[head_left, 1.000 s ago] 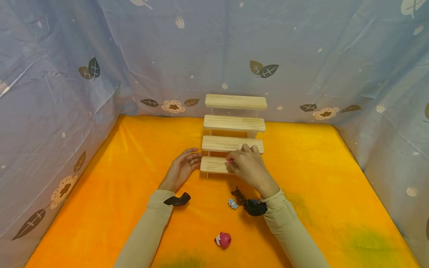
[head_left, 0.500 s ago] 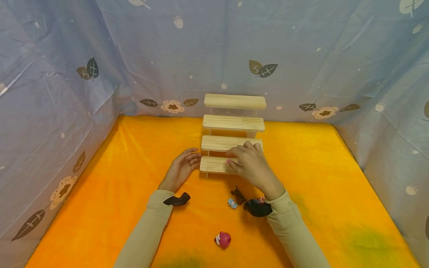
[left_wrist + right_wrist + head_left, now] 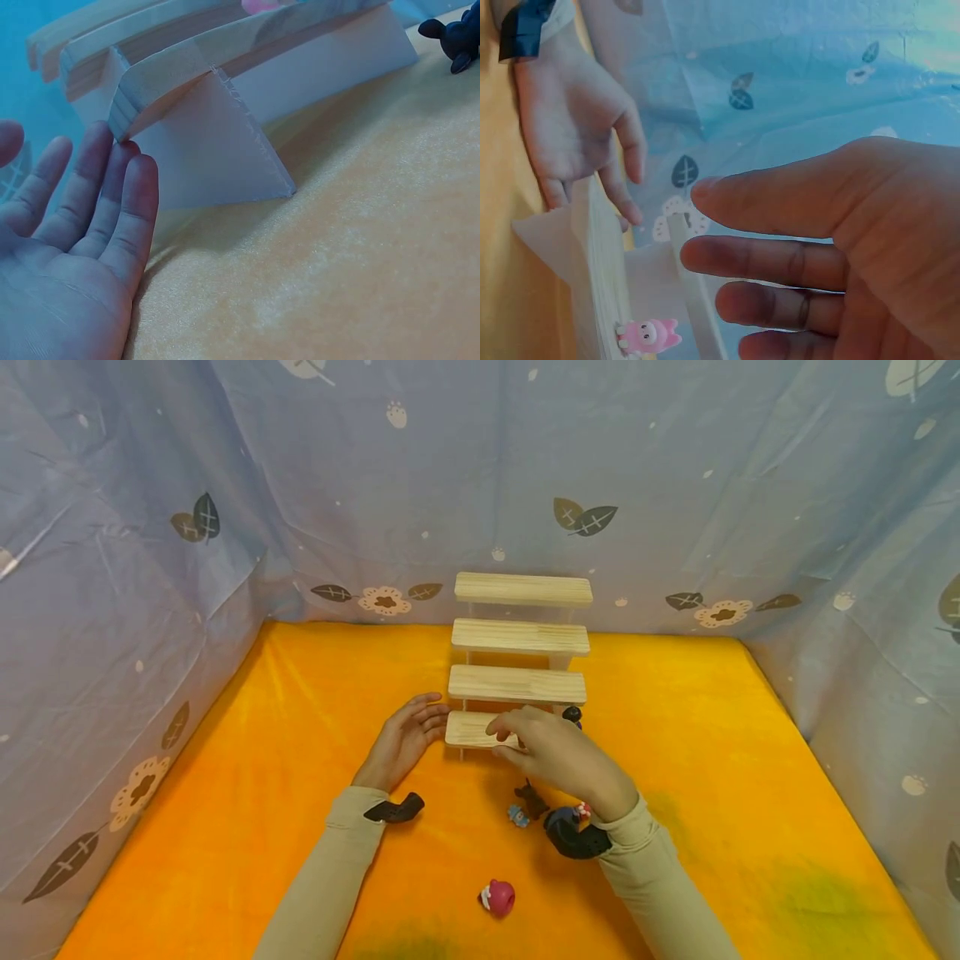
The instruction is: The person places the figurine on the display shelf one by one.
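Observation:
A pink figurine (image 3: pixel 649 336) with pointed ears is on the lowest board of a stepped wooden shelf (image 3: pixel 517 683); the right hand hides it in the head view. My right hand (image 3: pixel 558 752) hovers over that board, its thumb and fingers apart and nothing between them. At the shelf's left end, my left hand (image 3: pixel 405 739) holds its fingers extended, fingertips right at the board's corner (image 3: pixel 124 112). A small black figure (image 3: pixel 572 715) shows beyond the right hand, at the board's right end.
On the orange cloth before the shelf lie a dark brown animal figurine (image 3: pixel 532 799), a light blue figurine (image 3: pixel 517 816) and a red-and-white piece (image 3: pixel 582 811) near the right wrist strap. Closer in lies a magenta figurine (image 3: pixel 498 898). Patterned curtains (image 3: pixel 420 468) enclose the back and sides.
The right hand has let go of the pink figurine and its fingers have spread. It has shifted slightly toward me, uncovering the black figure. The left hand has stayed in place.

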`<action>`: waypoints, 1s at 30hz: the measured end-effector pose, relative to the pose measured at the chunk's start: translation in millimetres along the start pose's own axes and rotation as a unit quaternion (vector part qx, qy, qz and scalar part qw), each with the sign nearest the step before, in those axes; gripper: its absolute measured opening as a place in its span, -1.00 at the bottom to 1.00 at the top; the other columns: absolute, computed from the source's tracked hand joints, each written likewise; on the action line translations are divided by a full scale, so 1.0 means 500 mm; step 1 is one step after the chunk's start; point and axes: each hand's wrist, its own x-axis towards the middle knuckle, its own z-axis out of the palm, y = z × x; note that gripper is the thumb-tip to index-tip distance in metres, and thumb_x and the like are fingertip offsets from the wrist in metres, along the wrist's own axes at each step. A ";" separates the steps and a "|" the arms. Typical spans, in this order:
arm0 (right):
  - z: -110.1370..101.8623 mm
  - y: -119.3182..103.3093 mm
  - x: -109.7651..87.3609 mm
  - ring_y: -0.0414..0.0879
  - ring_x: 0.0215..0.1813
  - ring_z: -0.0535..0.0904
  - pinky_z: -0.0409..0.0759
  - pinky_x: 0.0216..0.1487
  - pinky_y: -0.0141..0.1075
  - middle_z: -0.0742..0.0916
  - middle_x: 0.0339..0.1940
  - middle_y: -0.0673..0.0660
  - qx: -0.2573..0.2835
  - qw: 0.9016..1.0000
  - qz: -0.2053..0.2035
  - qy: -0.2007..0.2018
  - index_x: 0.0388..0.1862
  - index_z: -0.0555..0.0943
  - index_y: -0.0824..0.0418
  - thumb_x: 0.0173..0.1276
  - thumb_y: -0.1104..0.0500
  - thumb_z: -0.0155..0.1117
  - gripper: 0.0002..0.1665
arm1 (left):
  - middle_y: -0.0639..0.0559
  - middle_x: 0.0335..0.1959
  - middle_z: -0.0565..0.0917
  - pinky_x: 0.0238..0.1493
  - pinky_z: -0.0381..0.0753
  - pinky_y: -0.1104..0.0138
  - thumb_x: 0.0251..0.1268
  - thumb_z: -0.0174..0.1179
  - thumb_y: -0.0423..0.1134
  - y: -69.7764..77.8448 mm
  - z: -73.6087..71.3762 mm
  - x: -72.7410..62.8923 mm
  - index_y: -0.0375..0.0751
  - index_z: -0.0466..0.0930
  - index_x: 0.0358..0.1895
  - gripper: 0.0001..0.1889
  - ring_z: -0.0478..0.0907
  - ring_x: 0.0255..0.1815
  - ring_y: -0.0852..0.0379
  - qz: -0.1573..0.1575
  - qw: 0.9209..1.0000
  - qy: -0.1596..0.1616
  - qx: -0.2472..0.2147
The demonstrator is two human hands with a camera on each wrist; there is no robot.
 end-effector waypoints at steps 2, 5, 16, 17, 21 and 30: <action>0.000 -0.001 -0.001 -0.13 -0.19 0.65 0.66 -0.11 -0.27 0.76 -0.01 0.09 0.004 1.000 0.003 -0.008 0.12 0.67 0.17 0.48 0.11 0.30 -0.70 | -0.09 0.14 0.57 0.13 0.60 0.30 0.69 -0.18 -0.14 -0.001 0.000 -0.001 -0.43 0.11 0.48 -0.48 0.59 0.04 0.10 0.000 1.000 -0.001 0.001; 0.000 -0.001 -0.001 -0.12 -0.17 0.66 0.67 -0.10 -0.27 0.76 0.00 0.10 0.014 1.000 0.005 -0.015 0.12 0.66 0.18 0.48 0.12 0.30 -0.70 | -0.09 0.14 0.57 0.13 0.60 0.30 0.70 -0.18 -0.13 -0.001 0.001 -0.002 -0.44 0.08 0.49 -0.46 0.59 0.04 0.10 0.000 1.000 0.001 0.003; 0.007 0.002 0.003 -0.06 -0.12 0.70 0.66 -0.08 -0.29 0.78 -0.06 0.11 0.019 0.999 -0.023 -0.044 0.05 0.68 0.20 0.46 0.17 0.32 -0.76 | -0.11 0.17 0.56 0.13 0.59 0.30 0.70 -0.19 -0.07 -0.002 0.001 0.000 -0.44 0.06 0.52 -0.41 0.56 0.07 0.09 -0.002 1.000 0.005 0.016; 0.008 0.002 0.003 -0.05 -0.11 0.70 0.66 -0.07 -0.28 0.78 -0.06 0.11 0.020 0.998 -0.026 -0.048 0.04 0.68 0.20 0.45 0.18 0.32 -0.76 | -0.11 0.16 0.55 0.13 0.59 0.31 0.70 -0.19 -0.07 -0.002 0.002 0.000 -0.45 0.05 0.52 -0.41 0.56 0.07 0.09 -0.002 1.000 0.006 0.014; 0.010 0.001 0.004 -0.03 -0.10 0.70 0.66 -0.06 -0.27 0.78 -0.07 0.11 0.027 0.998 -0.026 -0.051 0.03 0.69 0.17 0.44 0.18 0.33 -0.77 | -0.11 0.17 0.54 0.14 0.58 0.31 0.70 -0.19 -0.07 0.001 0.000 -0.002 -0.43 0.07 0.51 -0.42 0.56 0.07 0.10 -0.002 1.000 0.005 0.017; 0.001 0.006 -0.006 -0.27 -0.19 0.61 0.63 -0.11 -0.35 0.77 -0.09 -0.04 0.025 0.998 -0.049 -0.038 0.00 0.72 0.07 0.50 0.12 0.27 -0.82 | -0.09 0.14 0.56 0.12 0.59 0.31 0.70 -0.20 -0.10 0.002 -0.001 -0.003 -0.43 0.10 0.50 -0.46 0.57 0.06 0.10 -0.004 1.000 0.004 -0.002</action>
